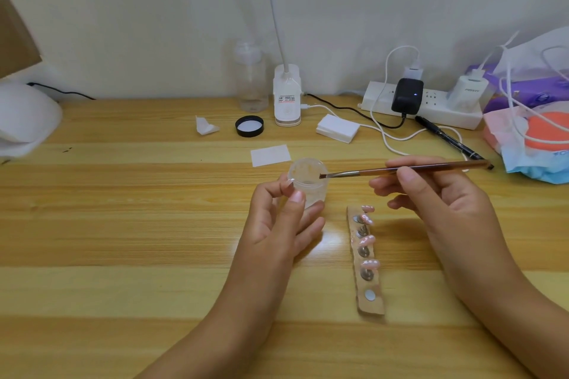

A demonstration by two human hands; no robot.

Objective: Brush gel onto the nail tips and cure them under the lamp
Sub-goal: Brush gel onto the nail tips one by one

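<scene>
My left hand [281, 218] grips a small clear gel jar [308, 181], open and lifted a little above the wooden table [123, 224]. My right hand [431, 197] pinches a thin brown brush [400, 170]; its bristle tip rests at the jar's right rim. Just right of the jar lies a narrow holder strip [368, 261] with several pink nail tips on small metal stands. The white curing lamp [24, 117] sits at the far left edge, partly cut off.
A black jar lid [249, 126], a clear bottle [251, 80], a white clip lamp base [287, 95], white wipes [337, 128] and a paper square [271, 155] lie behind. A power strip [421, 104] with cables, a black pen [446, 138] and bags [535, 120] crowd the right.
</scene>
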